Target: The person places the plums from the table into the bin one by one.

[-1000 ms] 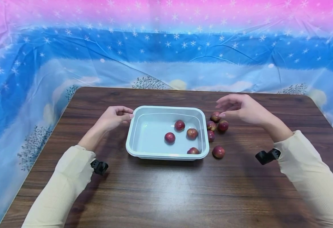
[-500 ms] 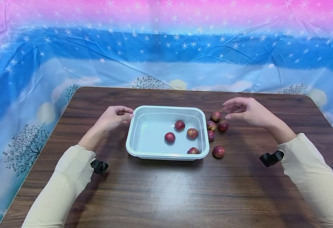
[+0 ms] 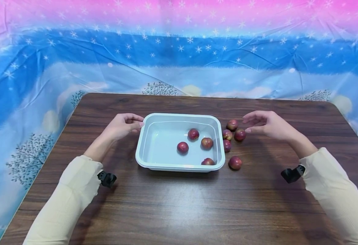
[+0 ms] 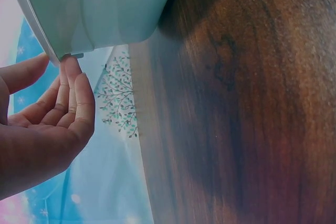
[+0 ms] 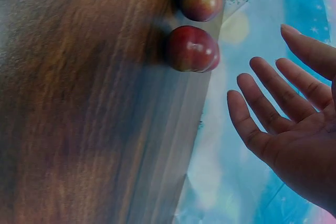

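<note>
A white rectangular plastic basin (image 3: 163,143) stands mid-table, with several dark red plums (image 3: 183,147) lying toward its right side. My left hand (image 3: 120,127) pinches the basin's left rim, thumb on top and fingertips beneath, as the left wrist view shows. More plums (image 3: 235,163) lie on the table just right of the basin, most of them in a close group. My right hand (image 3: 272,126) hovers beside that group with fingers loosely bent and holds nothing. Its thumb tip is near the rightmost plum (image 3: 240,135). In the right wrist view, its palm (image 5: 310,145) faces some plums (image 5: 191,48).
The dark wood-grain table (image 3: 179,211) stretches toward the front and both sides. Behind it hangs a pink and blue snowflake cloth (image 3: 179,51). A black wrist camera (image 3: 106,179) sits on the left sleeve, another black camera (image 3: 293,174) on the right sleeve.
My right hand has drawn back to the right and a little toward me, away from over the plum group. My left hand, the basin and the plums stay in place.
</note>
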{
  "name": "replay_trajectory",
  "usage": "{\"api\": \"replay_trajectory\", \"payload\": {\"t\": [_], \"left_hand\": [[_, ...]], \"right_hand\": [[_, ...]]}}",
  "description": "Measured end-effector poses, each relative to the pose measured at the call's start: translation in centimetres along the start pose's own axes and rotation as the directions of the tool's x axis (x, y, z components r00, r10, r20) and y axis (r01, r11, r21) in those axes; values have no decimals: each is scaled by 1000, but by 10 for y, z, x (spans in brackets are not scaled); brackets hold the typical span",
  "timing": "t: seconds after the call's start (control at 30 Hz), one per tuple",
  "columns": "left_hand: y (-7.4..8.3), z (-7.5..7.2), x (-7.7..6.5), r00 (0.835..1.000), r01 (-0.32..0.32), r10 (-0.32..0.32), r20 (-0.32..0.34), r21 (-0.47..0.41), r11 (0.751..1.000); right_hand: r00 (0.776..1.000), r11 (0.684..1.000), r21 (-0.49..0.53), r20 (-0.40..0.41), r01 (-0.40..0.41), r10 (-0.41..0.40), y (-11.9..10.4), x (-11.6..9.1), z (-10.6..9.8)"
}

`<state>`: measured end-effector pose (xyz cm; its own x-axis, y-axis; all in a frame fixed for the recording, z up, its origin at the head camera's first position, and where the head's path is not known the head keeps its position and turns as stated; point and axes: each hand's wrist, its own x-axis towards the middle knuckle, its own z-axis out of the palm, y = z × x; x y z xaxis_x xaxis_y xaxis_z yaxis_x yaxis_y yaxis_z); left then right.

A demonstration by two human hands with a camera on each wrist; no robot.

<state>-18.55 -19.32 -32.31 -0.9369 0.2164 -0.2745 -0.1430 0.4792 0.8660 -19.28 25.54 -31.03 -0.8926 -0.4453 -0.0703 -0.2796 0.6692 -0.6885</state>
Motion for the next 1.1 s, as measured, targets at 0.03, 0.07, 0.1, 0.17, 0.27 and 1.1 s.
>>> {"api": "replay_trajectory", "payload": {"t": [0.03, 0.07, 0.1, 0.17, 0.27, 1.1], "left_hand": [[0, 0, 0, 1000, 0, 0, -1, 0, 1000], [0, 0, 0, 1000, -1, 1, -2, 0, 1000], [0, 0, 0, 1000, -1, 1, -3, 0, 1000], [0, 0, 0, 1000, 0, 0, -4, -3, 1000], [0, 0, 0, 1000, 3, -3, -6, -1, 1000], [1, 1, -1, 1000, 10, -10, -8, 3, 1000]], "right_hand": [[1000, 1000, -1, 5, 4, -4, 1, 0, 1], [1000, 1000, -2, 9, 5, -5, 3, 0, 1], [1000, 1000, 1, 6, -2, 2, 4, 0, 2], [1000, 1000, 3, 7, -13, 13, 6, 0, 3], [1000, 1000, 13, 13, -26, 26, 10, 0, 5], [997, 996, 62, 44, -71, 69, 37, 7, 24]]}}
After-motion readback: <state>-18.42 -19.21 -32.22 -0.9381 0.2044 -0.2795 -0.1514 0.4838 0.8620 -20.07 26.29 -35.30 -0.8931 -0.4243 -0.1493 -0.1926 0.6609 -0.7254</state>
